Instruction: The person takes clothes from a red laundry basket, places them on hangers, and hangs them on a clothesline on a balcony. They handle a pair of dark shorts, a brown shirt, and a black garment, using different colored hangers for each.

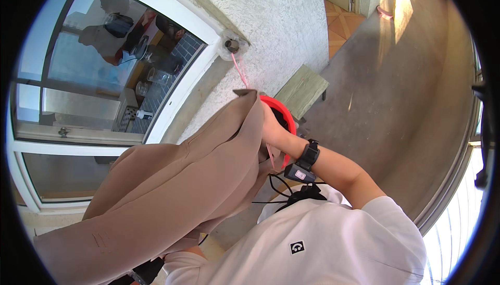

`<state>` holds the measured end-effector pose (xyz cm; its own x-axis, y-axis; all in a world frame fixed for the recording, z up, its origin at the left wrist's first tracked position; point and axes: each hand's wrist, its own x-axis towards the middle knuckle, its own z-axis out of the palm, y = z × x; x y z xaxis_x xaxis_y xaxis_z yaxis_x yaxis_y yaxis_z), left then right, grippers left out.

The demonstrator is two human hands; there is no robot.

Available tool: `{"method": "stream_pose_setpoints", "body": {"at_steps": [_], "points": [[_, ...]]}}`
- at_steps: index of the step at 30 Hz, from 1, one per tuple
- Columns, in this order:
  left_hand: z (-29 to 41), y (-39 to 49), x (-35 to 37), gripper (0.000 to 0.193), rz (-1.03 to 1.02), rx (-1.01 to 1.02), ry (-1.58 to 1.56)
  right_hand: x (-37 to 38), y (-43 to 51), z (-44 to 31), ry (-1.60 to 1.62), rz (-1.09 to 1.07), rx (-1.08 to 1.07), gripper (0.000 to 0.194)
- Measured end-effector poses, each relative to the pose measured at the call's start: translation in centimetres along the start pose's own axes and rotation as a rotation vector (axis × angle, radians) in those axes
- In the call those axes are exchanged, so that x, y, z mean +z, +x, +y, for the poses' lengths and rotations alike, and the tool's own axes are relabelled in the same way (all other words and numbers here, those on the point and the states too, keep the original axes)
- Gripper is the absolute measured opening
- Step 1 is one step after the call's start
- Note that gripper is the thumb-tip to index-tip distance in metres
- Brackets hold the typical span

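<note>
A large brown garment [187,191], seemingly a coat, stretches from the lower left up to the middle of the view. My right hand [272,126] grips its upper edge, the fingertips hidden behind the cloth. A black strap with a small device [306,164] circles my right wrist. Just behind that hand shows the rim of a red basin or bucket [290,117] with something dark inside. My left forearm passes under the garment at the bottom, and the hand is covered. A pink cord [239,70] runs from a wall pipe [231,45] to behind the garment.
A sliding window [97,70] on the left has jars and a bottle [144,114] behind its glass. Beside the rough white wall [269,23] stands a small green wooden bench [302,89]. Black cables [281,185] hang at my chest. Grey floor [375,89] extends to the right.
</note>
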<state>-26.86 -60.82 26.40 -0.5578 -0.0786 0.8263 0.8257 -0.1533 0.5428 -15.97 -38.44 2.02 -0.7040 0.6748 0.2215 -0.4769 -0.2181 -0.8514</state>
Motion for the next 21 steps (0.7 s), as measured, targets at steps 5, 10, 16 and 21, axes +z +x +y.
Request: {"method": "stream_pose_setpoints", "body": {"at_steps": [5,10,16,21], "points": [[1.0,2.4,-1.0,0.037,0.03,0.032,-0.077,-2.2,2.9,-12.0,0.357,-0.12,-0.229,0.04],[-0.9,5.9,-1.5,0.036,0.01,-0.035,-0.245,-6.2,-0.3,-23.2,0.079,0.046,-0.453,0.035],[-9.2,1.8,5.7,0.032,-0.443,-0.833,-0.854,-8.0,-4.8,-31.4,-0.254,0.281,-0.668,0.03],[-10.2,-10.7,12.1,0.058,-0.742,-0.958,-0.097,-7.0,-6.4,-32.5,-0.485,0.506,-0.79,0.025]]}}
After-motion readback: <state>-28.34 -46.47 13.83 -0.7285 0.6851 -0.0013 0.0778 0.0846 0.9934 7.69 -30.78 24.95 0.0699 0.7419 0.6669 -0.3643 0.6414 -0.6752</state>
